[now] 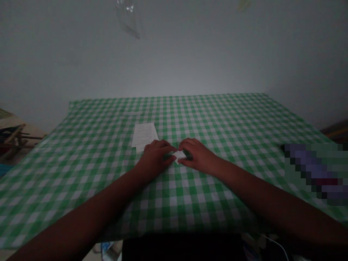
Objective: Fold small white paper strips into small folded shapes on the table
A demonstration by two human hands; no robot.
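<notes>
A plain grey-white wall fills the upper half of the view. A clear, crumpled plastic thing hangs high on it, too dim to identify.

Below it, a green-and-white checked cloth covers the whole tabletop, from the far edge to the near edge where the person sits. Past the left edge of the tabletop stands a low wooden frame, partly cut off. Near the right edge of the tabletop lies a blurred patch that cannot be made out.

Both bare forearms reach in from the near corners and meet just left of the tabletop's centre.

A white rectangular sheet of printed paper lies flat on the cloth, just beyond the left hand, which covers its near end. The sheet carries lines of grey print, but they are too small and dim to read.

The left hand and the right hand rest on the cloth with their fingertips facing each other. Between them sits a small folded piece of white paper. Each hand has its fingers curled and pinches one side of it between thumb and forefinger. Faint marks show on the small paper, but nothing legible. It lies low against the cloth at about the middle of the tabletop, nearer the near edge than the printed sheet.
</notes>
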